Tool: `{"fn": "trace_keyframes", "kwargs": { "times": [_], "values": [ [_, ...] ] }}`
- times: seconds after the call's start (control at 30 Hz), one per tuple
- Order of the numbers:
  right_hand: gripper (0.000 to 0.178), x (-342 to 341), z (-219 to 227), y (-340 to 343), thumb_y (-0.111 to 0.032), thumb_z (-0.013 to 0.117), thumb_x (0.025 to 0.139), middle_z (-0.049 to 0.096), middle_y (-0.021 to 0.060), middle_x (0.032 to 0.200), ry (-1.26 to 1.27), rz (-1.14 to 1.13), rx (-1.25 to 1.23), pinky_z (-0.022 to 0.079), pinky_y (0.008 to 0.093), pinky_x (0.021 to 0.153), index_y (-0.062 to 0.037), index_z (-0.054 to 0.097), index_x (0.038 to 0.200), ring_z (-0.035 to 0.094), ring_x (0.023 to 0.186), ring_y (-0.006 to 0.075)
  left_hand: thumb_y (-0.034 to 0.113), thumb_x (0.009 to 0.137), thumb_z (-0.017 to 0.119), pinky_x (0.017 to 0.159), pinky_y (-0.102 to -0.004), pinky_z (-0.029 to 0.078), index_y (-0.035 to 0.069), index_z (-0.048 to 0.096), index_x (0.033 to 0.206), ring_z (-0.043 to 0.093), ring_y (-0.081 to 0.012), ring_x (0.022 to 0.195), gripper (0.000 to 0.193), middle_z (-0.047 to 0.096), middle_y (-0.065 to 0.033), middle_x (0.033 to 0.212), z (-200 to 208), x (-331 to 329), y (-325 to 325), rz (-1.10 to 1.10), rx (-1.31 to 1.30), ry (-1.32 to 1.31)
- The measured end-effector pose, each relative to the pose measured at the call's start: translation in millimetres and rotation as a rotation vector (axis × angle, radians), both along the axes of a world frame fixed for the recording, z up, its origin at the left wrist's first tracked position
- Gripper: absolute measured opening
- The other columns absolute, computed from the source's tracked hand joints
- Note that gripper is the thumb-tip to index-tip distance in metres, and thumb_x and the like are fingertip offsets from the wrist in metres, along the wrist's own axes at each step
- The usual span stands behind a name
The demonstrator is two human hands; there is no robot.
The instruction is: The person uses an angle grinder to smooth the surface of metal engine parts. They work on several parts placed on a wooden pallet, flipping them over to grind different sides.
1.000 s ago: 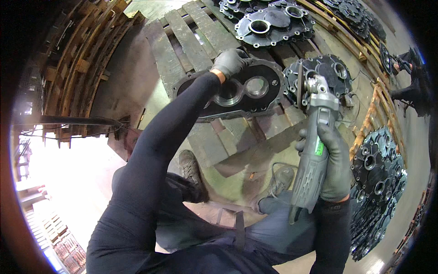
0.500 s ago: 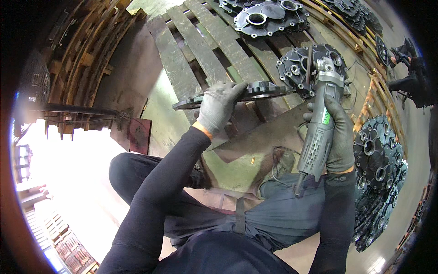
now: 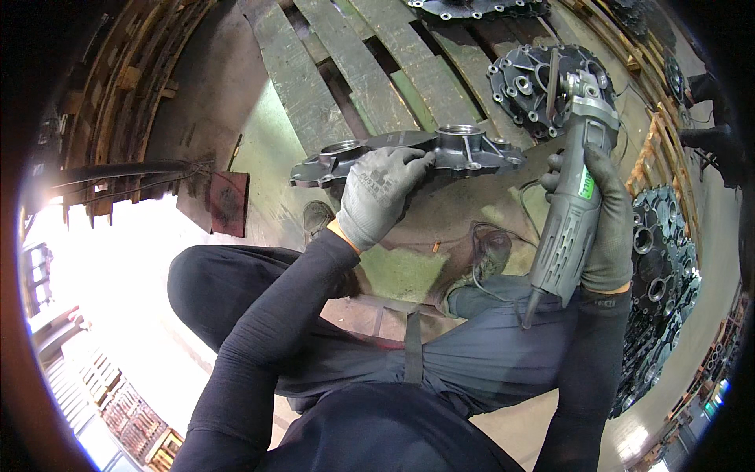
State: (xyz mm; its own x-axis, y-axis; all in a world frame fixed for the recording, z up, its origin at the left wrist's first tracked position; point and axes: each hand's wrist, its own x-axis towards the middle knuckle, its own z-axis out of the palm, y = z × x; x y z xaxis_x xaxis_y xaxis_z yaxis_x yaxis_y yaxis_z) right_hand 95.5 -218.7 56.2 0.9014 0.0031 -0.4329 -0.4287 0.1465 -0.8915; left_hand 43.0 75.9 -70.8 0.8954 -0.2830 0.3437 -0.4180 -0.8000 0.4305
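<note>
My left hand (image 3: 380, 193), in a grey glove, is closed on the near edge of a dark cast metal cover (image 3: 464, 157). The cover is seen nearly edge-on, with two raised round bores along its upper side. My gloved right hand (image 3: 607, 228) wraps round the body of a grey angle grinder (image 3: 560, 240). Its head and disc (image 3: 554, 82) point away from me, to the right of the held cover. Behind the disc, another cast cover (image 3: 519, 85) lies at the pallet's near right; the frame does not show whether the disc touches it.
A wooden pallet (image 3: 314, 86) lies ahead, with more castings (image 3: 472, 6) at its far end. Stacked covers (image 3: 657, 283) stand at my right. Pallets (image 3: 130, 79) are piled at far left. The grinder's cord (image 3: 477, 259) loops near my shoe. Part of a person (image 3: 712, 118) shows at far right.
The held cover has tilted, so its bores and ribbed side show more. The grinder and my right hand have shifted right in the picture. The pallet and its castings appear higher up.
</note>
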Motion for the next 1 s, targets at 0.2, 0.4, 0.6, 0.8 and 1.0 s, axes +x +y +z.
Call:
{"fn": "trace_keyframes", "kwargs": {
  "times": [0.2,0.4,0.6,0.8,1.0],
  "values": [
    [0.043,0,-2,11,-0.032,0.069,0.108,0.077,0.0150,0.112,0.020,-0.022,0.084,0.066,0.0260,0.071,0.0005,0.062,0.136,0.079,0.087,0.0178,0.007,0.082,0.082,0.084,-0.0447,0.058,0.011,0.072,0.109,0.074,-0.0331,0.101,0.028,0.078,-0.0069,0.115,-21,-1,3,0.001,-0.146,-0.061],
    [0.043,-1,-3,13,-0.032,0.069,0.108,0.077,0.0155,0.112,0.016,0.006,0.091,0.066,0.0256,0.069,0.0017,0.063,0.134,0.079,0.087,0.0178,0.000,0.077,0.087,0.088,-0.0456,0.060,0.010,0.066,0.116,0.074,-0.0355,0.102,0.045,0.075,-0.0129,0.119,-29,-1,6,0.055,-0.266,-0.099],
    [0.044,-2,-4,15,-0.034,0.068,0.109,0.077,0.0152,0.111,0.023,-0.020,0.030,0.066,0.0245,0.067,0.0019,0.063,0.135,0.079,0.086,0.0167,-0.005,0.076,0.085,0.094,-0.0460,0.060,0.008,0.065,0.130,0.072,-0.0371,0.112,0.059,0.072,-0.0181,0.125,-17,8,0,0.089,-0.308,-0.105],
    [0.045,0,-6,18,-0.035,0.068,0.109,0.078,0.0147,0.110,0.038,0.029,0.004,0.065,0.0236,0.062,0.0025,0.063,0.135,0.079,0.082,0.0158,0.002,0.084,0.075,0.099,-0.0461,0.058,0.010,0.075,0.124,0.072,-0.0337,0.116,0.041,0.075,-0.0112,0.130,-9,5,6,-0.022,-0.120,-0.071],
    [0.046,1,-7,19,-0.034,0.067,0.109,0.078,0.0154,0.109,0.043,0.033,-0.031,0.065,0.0237,0.061,0.0042,0.063,0.134,0.079,0.082,0.0159,0.006,0.083,0.075,0.099,-0.0457,0.057,0.013,0.075,0.121,0.072,-0.0320,0.116,0.039,0.077,-0.0072,0.128,-16,5,4,-0.015,-0.130,-0.097]
  ]
}}
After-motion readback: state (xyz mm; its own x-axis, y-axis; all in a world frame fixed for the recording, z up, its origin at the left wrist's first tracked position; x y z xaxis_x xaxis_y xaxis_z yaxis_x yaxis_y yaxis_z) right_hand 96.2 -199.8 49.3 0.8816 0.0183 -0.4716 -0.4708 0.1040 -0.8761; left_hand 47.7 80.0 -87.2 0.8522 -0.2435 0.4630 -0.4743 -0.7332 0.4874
